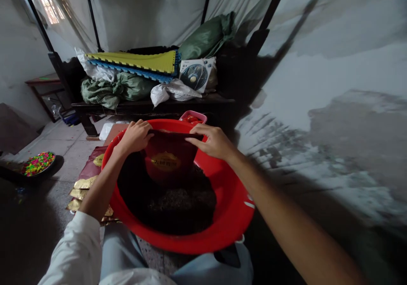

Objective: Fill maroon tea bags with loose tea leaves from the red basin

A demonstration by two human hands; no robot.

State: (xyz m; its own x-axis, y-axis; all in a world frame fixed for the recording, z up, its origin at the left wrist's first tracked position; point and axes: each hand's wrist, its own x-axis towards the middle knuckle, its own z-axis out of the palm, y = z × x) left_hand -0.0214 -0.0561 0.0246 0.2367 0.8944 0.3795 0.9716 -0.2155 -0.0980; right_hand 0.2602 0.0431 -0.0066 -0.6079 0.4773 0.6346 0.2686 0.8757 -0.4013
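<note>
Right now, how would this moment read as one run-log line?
left hand: grips top edge of dark red bag | right hand: grips same edge, other end | red basin: dark loose material inside

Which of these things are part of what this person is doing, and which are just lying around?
In use:
- dark red bag, top edge held by the left hand and right hand
- red tub
- dark loose material inside it
- probably the similar packets beside it

Apparently just lying about:
- yellow mat
- upper green sack
- white box
- colourful bits
</note>
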